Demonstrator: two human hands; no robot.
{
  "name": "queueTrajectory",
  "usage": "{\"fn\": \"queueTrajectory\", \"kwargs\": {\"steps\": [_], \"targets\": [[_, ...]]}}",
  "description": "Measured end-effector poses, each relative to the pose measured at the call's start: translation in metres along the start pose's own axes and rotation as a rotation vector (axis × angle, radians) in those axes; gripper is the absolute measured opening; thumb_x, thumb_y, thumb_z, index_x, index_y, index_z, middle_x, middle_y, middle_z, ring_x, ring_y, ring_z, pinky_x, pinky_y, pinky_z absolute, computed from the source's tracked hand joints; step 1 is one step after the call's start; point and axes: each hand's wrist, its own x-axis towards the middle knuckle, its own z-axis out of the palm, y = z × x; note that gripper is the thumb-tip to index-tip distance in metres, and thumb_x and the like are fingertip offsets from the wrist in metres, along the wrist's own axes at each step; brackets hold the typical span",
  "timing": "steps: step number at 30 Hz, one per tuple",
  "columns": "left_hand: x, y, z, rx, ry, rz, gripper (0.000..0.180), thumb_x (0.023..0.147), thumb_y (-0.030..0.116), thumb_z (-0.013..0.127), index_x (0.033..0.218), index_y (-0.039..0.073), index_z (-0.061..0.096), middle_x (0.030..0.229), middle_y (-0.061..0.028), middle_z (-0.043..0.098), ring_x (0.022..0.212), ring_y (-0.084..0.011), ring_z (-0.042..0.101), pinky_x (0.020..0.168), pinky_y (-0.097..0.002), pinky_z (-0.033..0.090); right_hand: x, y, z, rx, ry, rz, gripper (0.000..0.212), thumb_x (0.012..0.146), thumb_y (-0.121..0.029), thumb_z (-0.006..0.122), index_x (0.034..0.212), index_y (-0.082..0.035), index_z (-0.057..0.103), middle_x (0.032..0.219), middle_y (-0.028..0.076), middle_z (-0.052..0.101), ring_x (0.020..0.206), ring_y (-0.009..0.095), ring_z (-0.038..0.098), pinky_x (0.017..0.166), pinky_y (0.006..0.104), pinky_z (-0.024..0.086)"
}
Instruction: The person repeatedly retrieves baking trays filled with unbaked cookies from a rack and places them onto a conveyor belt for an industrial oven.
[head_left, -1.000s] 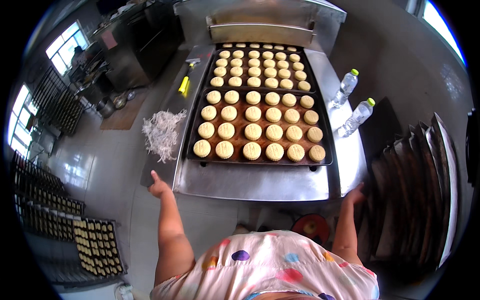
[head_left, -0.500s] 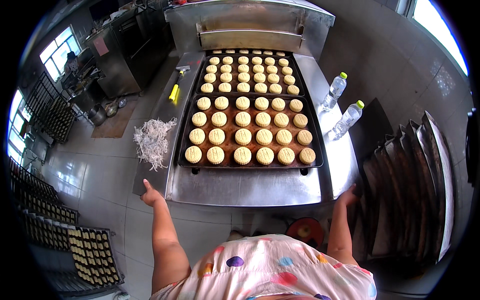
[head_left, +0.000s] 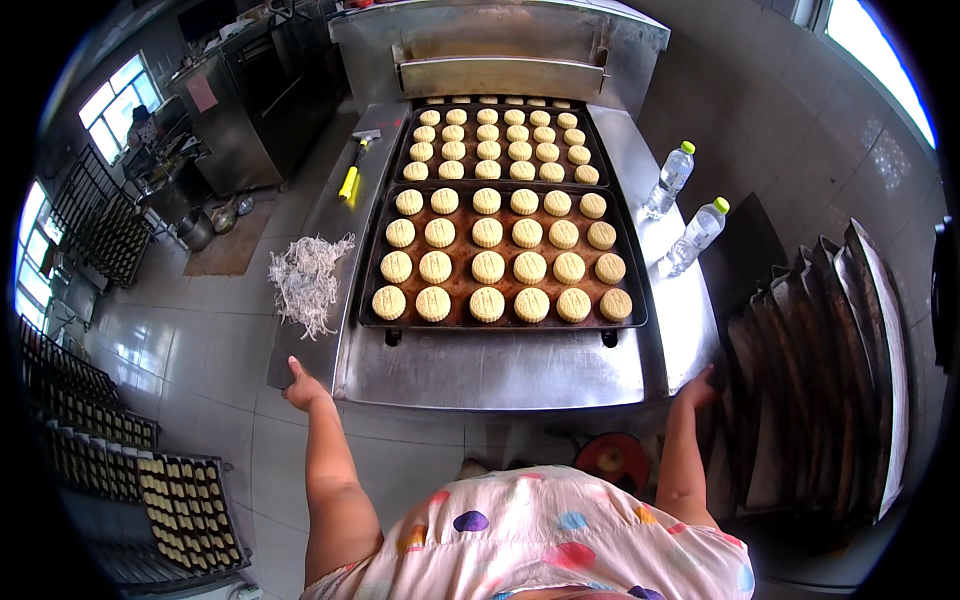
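My left hand [head_left: 304, 386] grips the near left corner of a stainless steel counter [head_left: 490, 375], thumb on the edge and the other fingers mostly hidden. At the opposite near corner my right hand [head_left: 698, 389] holds the counter's edge, its fingers partly in shadow. Between my hands, beyond a bare strip of metal, lies a dark baking tray [head_left: 460, 322] with rows of round, pale, fluted cookies [head_left: 487, 304]. A second baking tray [head_left: 606, 160] of the same cookies sits behind it, against the low slot of a steel oven [head_left: 500, 80].
A tangled white string-like bundle [head_left: 308, 285] and a yellow-handled scraper [head_left: 350, 180] lie on the counter's left side. Two water bottles [head_left: 697, 236] with green caps stand on the right. Dark trays [head_left: 800, 370] lean upright at right. Racks of pastries [head_left: 190, 510] stand lower left.
Both baking trays have shifted slightly away from me, toward the oven slot, so more bare metal shows in front. My hands have stayed at the counter corners.
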Motion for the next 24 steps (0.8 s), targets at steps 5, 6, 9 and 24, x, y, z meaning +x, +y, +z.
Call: {"fn": "queueTrajectory", "kwargs": {"steps": [5, 6, 9, 24], "targets": [[0.002, -0.001, -0.002, 0.053, 0.019, 0.004, 0.076, 0.073, 0.049, 0.067, 0.105, -0.016, 0.043, 0.096, -0.0266, 0.059, 0.085, -0.0373, 0.06, 0.076, -0.0405, 0.05, -0.003, 0.001, 0.002, 0.044, -0.033, 0.039, 0.081, 0.076, -0.041, 0.066, 0.12, 0.017, 0.032, 0.112, 0.035, 0.049, 0.103, 0.043, 0.052, 0.088, 0.0429, 0.046], [0.003, -0.002, -0.001, 0.051, 0.019, 0.005, 0.076, 0.073, 0.049, 0.067, 0.104, -0.016, 0.043, 0.096, -0.0267, 0.059, 0.085, -0.0374, 0.06, 0.076, -0.0406, 0.05, -0.004, 0.0, 0.001, 0.045, -0.036, 0.033, 0.081, 0.076, -0.041, 0.066, 0.121, 0.017, 0.032, 0.112, 0.034, 0.049, 0.103, 0.043, 0.052, 0.088, 0.043, 0.045], [0.005, -0.005, 0.0, 0.035, 0.014, 0.013, 0.077, 0.073, 0.05, 0.067, 0.104, -0.016, 0.043, 0.096, -0.0266, 0.059, 0.085, -0.0374, 0.06, 0.076, -0.0404, 0.05, -0.003, -0.001, 0.001, -0.002, -0.029, 0.014, 0.081, 0.076, -0.041, 0.066, 0.121, 0.017, 0.032, 0.112, 0.034, 0.049, 0.103, 0.043, 0.052, 0.088, 0.0432, 0.045], [0.014, -0.018, 0.004, 0.002, 0.046, 0.044, 0.077, 0.071, 0.052, 0.068, 0.099, -0.016, 0.045, 0.092, -0.0271, 0.06, 0.082, -0.0379, 0.06, 0.074, -0.0409, 0.05, -0.003, 0.006, 0.007, -0.002, 0.044, -0.025, 0.054, 0.078, -0.028, 0.067, 0.105, 0.015, 0.049, 0.1, 0.029, 0.058, 0.094, 0.037, 0.059, 0.081, 0.0392, 0.049]]}}
